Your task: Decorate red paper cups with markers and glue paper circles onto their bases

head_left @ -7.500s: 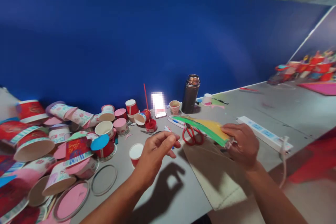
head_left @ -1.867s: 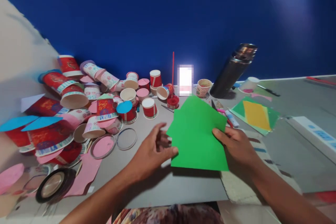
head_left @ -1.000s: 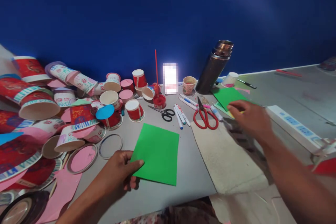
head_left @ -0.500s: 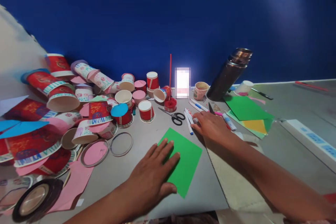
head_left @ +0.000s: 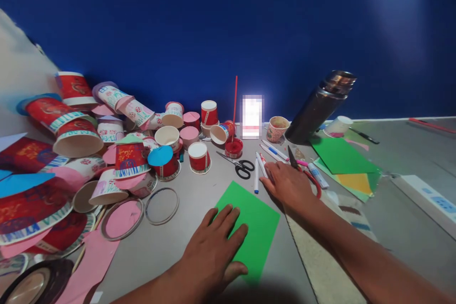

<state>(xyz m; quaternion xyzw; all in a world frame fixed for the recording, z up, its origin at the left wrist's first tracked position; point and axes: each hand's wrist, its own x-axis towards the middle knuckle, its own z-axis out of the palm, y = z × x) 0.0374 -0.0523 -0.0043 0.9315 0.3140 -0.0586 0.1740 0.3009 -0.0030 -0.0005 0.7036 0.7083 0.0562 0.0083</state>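
While the left hand (head_left: 213, 242) lies flat with fingers spread on the near half of the green sheet (head_left: 254, 223), pinning it to the grey table (head_left: 392, 218), the right hand (head_left: 287, 183) rests palm-down over the red-handled scissors (head_left: 313, 183) and the markers (head_left: 261, 166) just beyond the sheet's far corner; its fingers are loosely curled, and whether they have closed on anything cannot be told. To do this well, the flat palm should keep even pressure so the paper does not slide, and the right hand should take the scissors by the handle loops, not the blade that points away toward the dark flask (head_left: 317, 107). Black scissors (head_left: 240, 166) lie just left of the markers. Among the containers, the upright red paper cup (head_left: 199, 156) and the cream-lined cup (head_left: 167, 137) look empty, several overturned cups show pink bases, and the small red pot (head_left: 234, 147) holds a red stick standing upright. More coloured sheets (head_left: 344, 164) lie to the right, well apart from the hands.
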